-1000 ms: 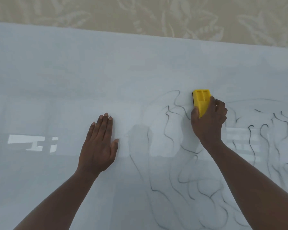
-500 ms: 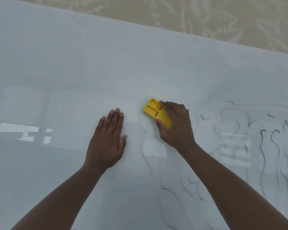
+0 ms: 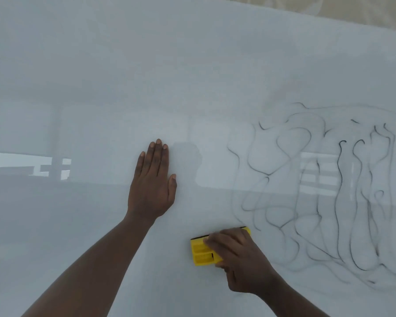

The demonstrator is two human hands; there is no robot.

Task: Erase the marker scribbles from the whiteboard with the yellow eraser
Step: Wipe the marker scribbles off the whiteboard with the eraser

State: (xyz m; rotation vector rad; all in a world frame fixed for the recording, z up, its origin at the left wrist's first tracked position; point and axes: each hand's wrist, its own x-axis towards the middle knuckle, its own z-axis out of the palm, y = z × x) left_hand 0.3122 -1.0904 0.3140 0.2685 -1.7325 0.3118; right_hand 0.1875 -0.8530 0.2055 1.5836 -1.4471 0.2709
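- Yellow plastic block eraser (image 3: 202, 252): lower centre of frame, gripped by right hand (image 3: 240, 259), pressed on glossy white whiteboard (image 3: 101, 76).
- Left hand (image 3: 152, 181): flat, fingers together, empty, frame centre.
- Black marker scribbles (image 3: 329, 197): right of both hands.

Single head-worn wide-angle view, looking forward and down at close range.

The camera sits above the person's forearms, facing a whiteboard (image 3: 124, 76) that fills nearly the whole frame. Both arms reach in from the bottom edge. A strip of patterned beige surface (image 3: 352, 12) shows past the board's far edge at top right. No second view exists.
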